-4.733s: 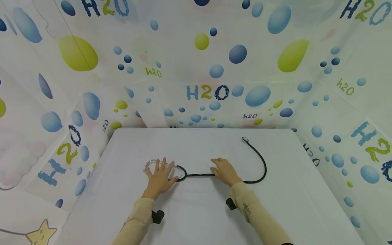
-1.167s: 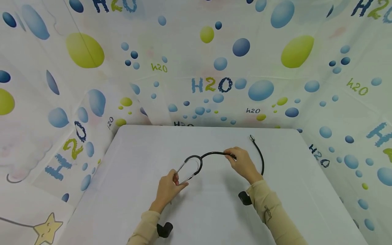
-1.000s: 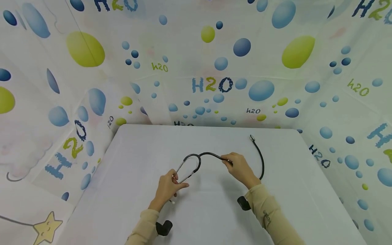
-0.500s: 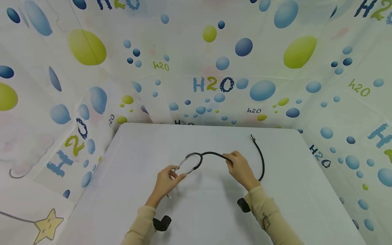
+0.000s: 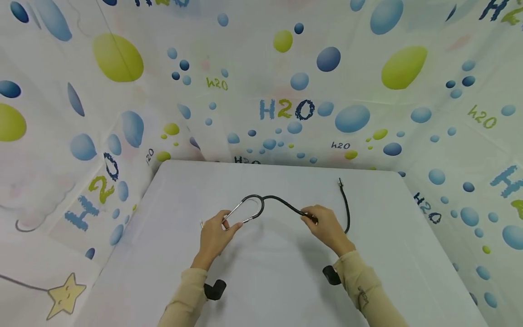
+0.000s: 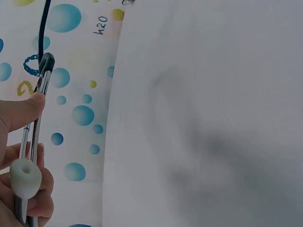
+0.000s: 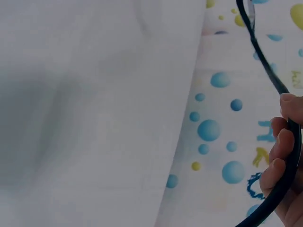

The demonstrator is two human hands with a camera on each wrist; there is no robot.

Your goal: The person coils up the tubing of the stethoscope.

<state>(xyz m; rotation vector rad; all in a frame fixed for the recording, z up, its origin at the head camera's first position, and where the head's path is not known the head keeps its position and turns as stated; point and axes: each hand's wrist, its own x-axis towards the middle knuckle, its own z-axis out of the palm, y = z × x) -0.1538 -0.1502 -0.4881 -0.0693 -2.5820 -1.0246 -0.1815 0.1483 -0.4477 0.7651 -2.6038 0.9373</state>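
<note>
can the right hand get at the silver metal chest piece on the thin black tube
Probably yes: the silver metal chest piece is a little beyond the right hand, with no obstacle seen between. Its grip holds the thin black tube, though, so it would likely need to release that first.

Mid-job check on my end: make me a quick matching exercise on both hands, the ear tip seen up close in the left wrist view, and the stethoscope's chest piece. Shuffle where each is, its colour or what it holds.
Column one
1. Left hand
2. Chest piece
3. Right hand
4. Ear tip

Column two
A. Holds the black tube
B. White
C. Holds the metal ear tubes
D. Toward the far edge of the table, on the right side of the head view

Right pairs: 1-C, 2-D, 3-A, 4-B
</note>
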